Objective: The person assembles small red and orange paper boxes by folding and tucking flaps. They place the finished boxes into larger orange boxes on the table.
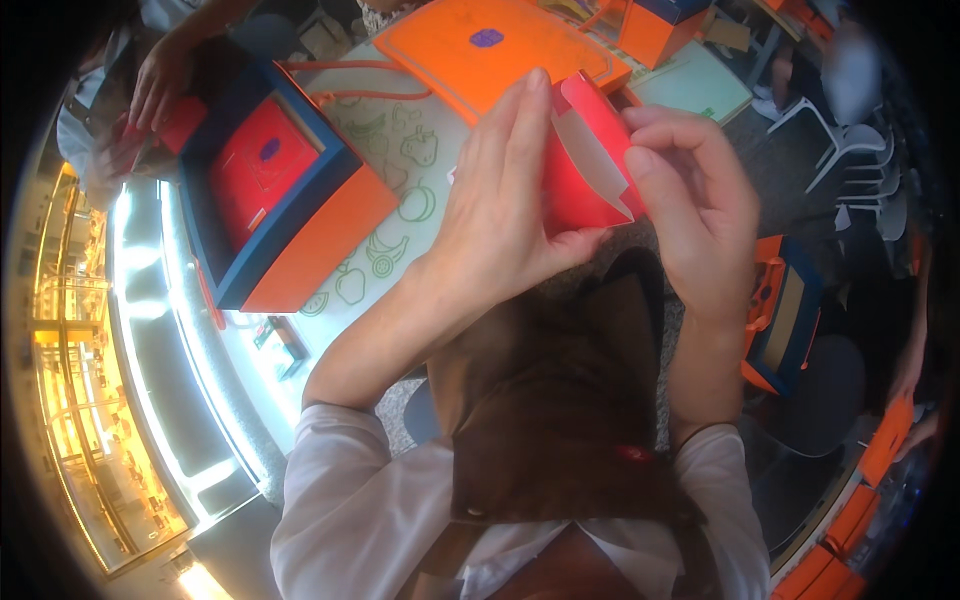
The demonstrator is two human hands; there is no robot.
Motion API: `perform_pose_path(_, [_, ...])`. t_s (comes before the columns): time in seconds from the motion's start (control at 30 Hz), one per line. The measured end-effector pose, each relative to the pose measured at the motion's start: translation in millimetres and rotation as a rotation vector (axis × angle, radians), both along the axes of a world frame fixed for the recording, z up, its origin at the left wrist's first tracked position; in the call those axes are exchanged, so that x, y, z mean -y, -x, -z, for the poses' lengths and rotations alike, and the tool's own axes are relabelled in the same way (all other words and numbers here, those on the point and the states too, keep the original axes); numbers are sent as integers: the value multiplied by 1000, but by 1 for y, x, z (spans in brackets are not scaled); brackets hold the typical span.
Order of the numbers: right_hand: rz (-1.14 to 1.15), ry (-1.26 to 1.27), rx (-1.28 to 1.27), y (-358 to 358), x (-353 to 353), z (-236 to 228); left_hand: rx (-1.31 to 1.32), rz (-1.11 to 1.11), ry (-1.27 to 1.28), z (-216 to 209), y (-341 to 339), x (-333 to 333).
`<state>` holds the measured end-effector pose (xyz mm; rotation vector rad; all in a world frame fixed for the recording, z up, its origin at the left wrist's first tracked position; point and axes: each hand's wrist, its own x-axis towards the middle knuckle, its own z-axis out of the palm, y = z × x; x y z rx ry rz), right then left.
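Observation:
Both my hands hold a red folded cardboard piece [585, 165] with a white inner face, raised above the table edge. My left hand [500, 190] lies flat along its left side, fingers straight, thumb under its lower edge. My right hand [690, 200] pinches its right flap between thumb and fingers. An orange and blue box [290, 210] with a red insert lies open on the white table [420, 150] to my left. A flat orange lid [500, 50] lies behind the red piece.
Another person's hand [160, 80] touches the far left corner of the open box. A second orange and blue box [780, 315] stands low at my right. White chairs [860, 170] stand at far right. More orange boxes [860, 520] lie bottom right.

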<state>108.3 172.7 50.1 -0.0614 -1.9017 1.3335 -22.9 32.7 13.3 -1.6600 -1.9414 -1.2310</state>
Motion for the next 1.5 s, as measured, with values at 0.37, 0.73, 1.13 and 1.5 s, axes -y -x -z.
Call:
perform_pose_path(0.37, [22, -144, -11, 15, -6, 15, 60, 16, -75, 11, 3, -8])
perform_pose_path(0.73, [82, -104, 20, 19, -3, 25, 24, -23, 1, 13, 4, -7])
perform_pose_path(1.13, [91, 21, 28, 21, 1, 27, 96, 23, -7, 21, 2, -11])
perform_pose_path(1.5, [60, -25, 35, 22, -5, 31, 7, -34, 18, 19, 5, -10])
